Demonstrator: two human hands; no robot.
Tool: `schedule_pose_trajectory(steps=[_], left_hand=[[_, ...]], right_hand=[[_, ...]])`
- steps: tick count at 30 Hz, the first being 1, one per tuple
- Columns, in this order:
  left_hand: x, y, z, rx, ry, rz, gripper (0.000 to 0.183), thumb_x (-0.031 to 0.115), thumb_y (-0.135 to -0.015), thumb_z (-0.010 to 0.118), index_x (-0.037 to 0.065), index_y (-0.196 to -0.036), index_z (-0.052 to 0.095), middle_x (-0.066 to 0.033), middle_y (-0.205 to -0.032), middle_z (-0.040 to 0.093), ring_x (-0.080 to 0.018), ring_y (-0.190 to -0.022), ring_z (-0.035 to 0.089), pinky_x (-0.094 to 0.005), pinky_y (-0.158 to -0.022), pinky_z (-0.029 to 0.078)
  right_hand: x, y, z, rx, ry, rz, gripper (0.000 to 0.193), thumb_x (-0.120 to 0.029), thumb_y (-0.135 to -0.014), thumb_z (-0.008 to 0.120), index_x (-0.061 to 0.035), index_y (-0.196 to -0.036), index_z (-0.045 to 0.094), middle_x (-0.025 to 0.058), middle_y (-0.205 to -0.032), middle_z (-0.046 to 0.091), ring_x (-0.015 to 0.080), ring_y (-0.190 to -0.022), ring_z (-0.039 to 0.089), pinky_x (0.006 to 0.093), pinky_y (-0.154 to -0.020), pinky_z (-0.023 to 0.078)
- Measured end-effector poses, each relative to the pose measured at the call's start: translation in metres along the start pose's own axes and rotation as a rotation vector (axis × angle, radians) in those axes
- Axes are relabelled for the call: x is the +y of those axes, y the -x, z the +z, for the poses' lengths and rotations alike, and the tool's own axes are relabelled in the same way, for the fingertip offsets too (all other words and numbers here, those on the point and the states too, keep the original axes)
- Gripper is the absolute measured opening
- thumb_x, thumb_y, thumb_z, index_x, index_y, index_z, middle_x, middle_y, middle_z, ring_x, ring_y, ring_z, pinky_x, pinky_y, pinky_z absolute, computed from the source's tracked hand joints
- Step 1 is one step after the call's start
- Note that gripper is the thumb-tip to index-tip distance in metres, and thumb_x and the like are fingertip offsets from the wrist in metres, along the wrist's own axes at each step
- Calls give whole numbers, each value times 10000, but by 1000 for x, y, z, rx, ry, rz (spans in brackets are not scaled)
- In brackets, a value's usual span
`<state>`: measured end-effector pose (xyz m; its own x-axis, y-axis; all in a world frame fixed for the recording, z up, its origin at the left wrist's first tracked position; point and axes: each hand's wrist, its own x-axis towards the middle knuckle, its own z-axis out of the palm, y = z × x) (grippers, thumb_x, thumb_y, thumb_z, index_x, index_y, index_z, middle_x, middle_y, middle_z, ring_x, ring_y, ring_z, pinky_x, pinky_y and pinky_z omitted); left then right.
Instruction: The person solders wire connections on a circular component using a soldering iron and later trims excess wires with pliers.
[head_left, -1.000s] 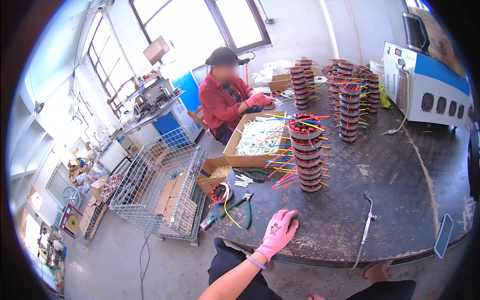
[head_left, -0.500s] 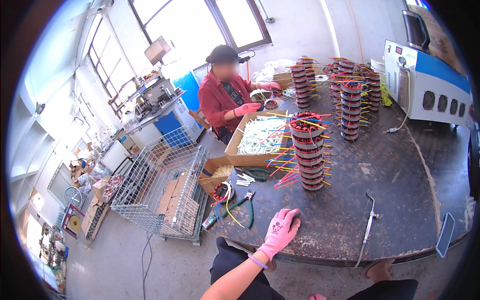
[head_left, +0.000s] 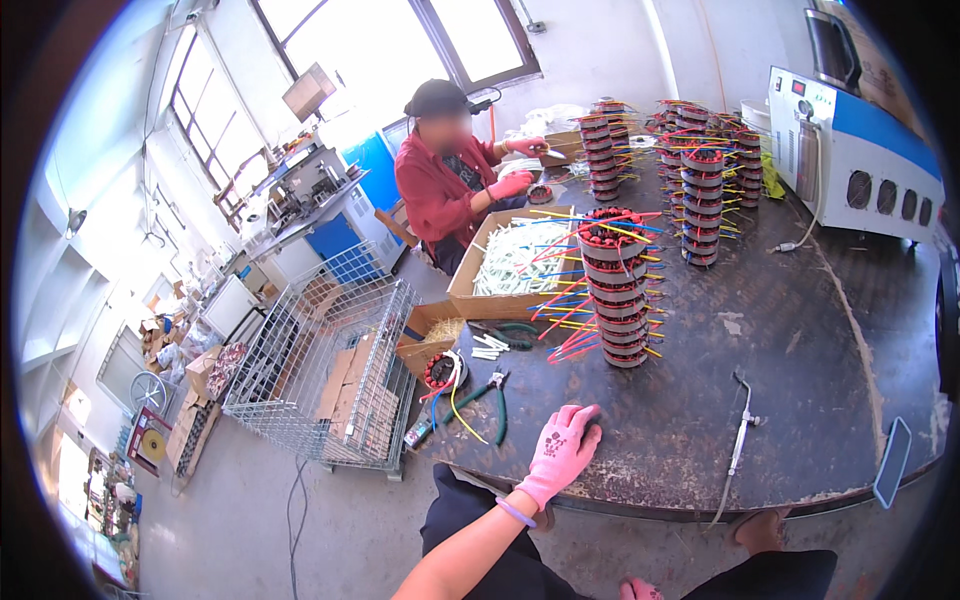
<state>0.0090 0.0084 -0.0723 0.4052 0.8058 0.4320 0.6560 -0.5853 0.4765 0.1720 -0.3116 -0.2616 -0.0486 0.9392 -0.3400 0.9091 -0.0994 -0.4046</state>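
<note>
My left hand (head_left: 563, 452), in a pink glove with darkened fingertips, rests on the near edge of the dark table (head_left: 690, 430). Its fingers are loosely bent and slightly apart, with nothing visible in them. Only a small pink-gloved piece of my right hand (head_left: 640, 590) shows at the lower edge, low by my legs; its fingers are mostly hidden. Beyond my left hand rises a stack of wound stator rings (head_left: 625, 300) with red, blue and yellow leads. To its left lie green-handled cutting pliers (head_left: 500, 410) and a single stator (head_left: 443, 372) with loose leads.
A carton of white sleeves (head_left: 520, 262) stands beyond the pliers. More stator stacks (head_left: 703, 215) fill the far side. A torch-like tool (head_left: 741, 430) and a phone-shaped object (head_left: 892, 462) lie right. Across the table sits a co-worker (head_left: 445, 190); a wire cage (head_left: 330, 370) stands left.
The view has shifted slightly. My left hand stays on the table edge, and more of my right hand shows. The co-worker's hands have moved, one now raised with a small pale object.
</note>
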Motion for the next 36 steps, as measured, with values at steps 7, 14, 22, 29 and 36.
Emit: schedule_pose_trajectory(steps=[7, 14, 22, 29, 36], left_hand=[[-1, -6, -3, 9, 12, 17, 368, 174, -924, 651, 40, -1254, 562, -163, -1154, 579, -370, -1058, 569, -434, -924, 472], [1, -3, 1, 25, 2, 20, 368, 195, -924, 645, 58, -1257, 566, -168, -1151, 573, -375, -1045, 568, -448, -902, 480], [-1, -2, 0, 19, -1, 18, 361, 198, -924, 644, 60, -1250, 569, -162, -1151, 574, -371, -1050, 567, -446, -909, 476], [2, -5, -2, 28, 8, 6, 370, 210, -913, 652, 58, -1242, 577, -163, -1139, 574, -369, -1034, 572, -447, -895, 482], [3, 0, -10, -8, -9, -29, 382, 229, -912, 668, 68, -1248, 579, -167, -1145, 577, -374, -1053, 570, -442, -914, 477]], right_hand=[[12, -9, 35, 125, 12, -87, 384, -236, -937, 514, -160, -1309, 572, 68, -1374, 554, 269, -1196, 567, 444, -895, 521], [15, -4, 48, 92, 11, -17, 385, -265, -942, 511, -189, -1316, 569, 47, -1365, 560, 256, -1215, 552, 437, -906, 510], [16, -7, 43, 82, -15, -18, 359, -225, -915, 550, -176, -1268, 592, 59, -1299, 587, 268, -1130, 592, 441, -843, 540], [14, -4, 38, 169, 68, -108, 351, -195, -902, 549, -163, -1249, 593, 61, -1260, 593, 296, -1099, 597, 450, -814, 549], [12, -3, 23, 136, 41, -161, 329, -200, -939, 520, -147, -1257, 587, 81, -1310, 573, 293, -1174, 579, 461, -864, 540]])
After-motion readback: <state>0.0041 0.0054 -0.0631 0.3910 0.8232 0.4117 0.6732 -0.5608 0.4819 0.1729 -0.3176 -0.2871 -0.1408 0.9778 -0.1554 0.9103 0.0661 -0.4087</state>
